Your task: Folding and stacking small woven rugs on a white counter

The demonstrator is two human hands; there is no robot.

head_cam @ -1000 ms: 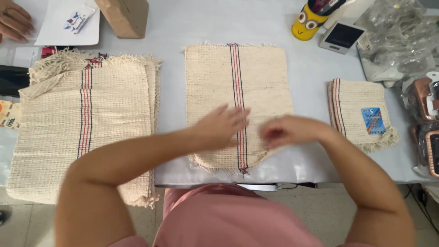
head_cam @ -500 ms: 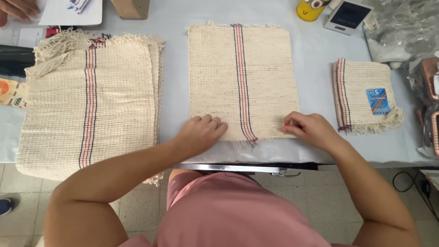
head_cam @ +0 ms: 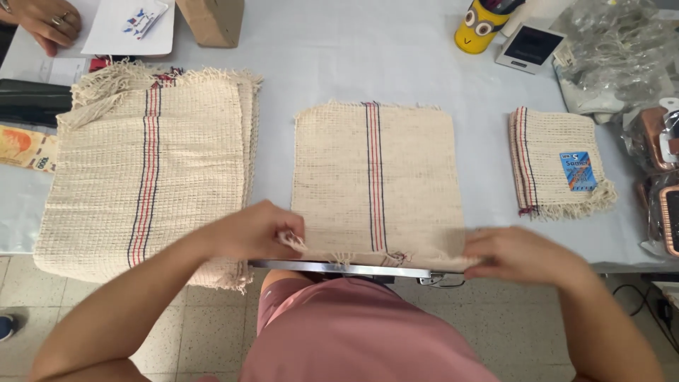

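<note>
The woven cloth (head_cam: pixel 375 177) with its red and blue stripe lies flat in front of me on the surface (head_cam: pixel 368 64). My left hand (head_cam: pixel 251 230) pinches its near left corner, my right hand (head_cam: pixel 520 255) grips the near right corner. A stack of cloths (head_cam: pixel 148 170) sits left, a folded, labelled cloth (head_cam: pixel 555 163) right.

single head cam, looks steeply down from above the person's chest, facing forward across the worktop (head_cam: pixel 396 64). close range: forearms and hands fill the bottom, near edge and floor tiles visible. no second view.
</note>
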